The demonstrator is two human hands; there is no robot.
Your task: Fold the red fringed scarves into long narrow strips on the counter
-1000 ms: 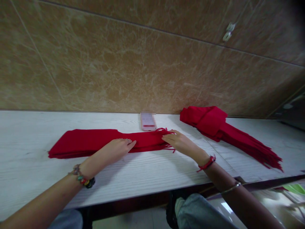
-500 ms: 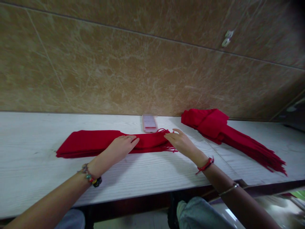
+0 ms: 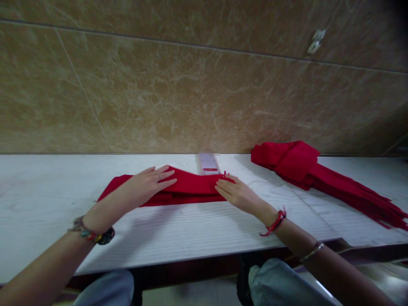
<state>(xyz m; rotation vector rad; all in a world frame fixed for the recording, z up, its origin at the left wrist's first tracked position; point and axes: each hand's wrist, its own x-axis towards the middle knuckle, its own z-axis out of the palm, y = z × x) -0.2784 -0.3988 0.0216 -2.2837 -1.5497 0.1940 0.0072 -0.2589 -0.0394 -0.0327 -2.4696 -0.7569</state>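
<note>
A long folded red scarf point(image 3: 194, 185) lies lengthwise on the white tabletop in front of me. My left hand point(image 3: 148, 185) rests across its left half, fingers spread, with a ring on one of them. Beside those fingers the upper layer rises to a small peak at the far edge. My right hand point(image 3: 236, 193) lies over the scarf's right end, fingers extended close together, covering most of the fringe. A few red strands show just beyond its fingertips.
Against the stone-patterned wall point(image 3: 178, 97) lies a phone point(image 3: 208, 163), close behind the scarf. A second bundled red scarf point(image 3: 293, 163) stretches to the right, fringe outward. The white table point(image 3: 178, 233) has its front edge just before my knees.
My left hand has slid left along the scarf and its fingers have spread. The scarf's upper layer has shifted. My right hand now covers more of the fringed end. The view has turned slightly.
</note>
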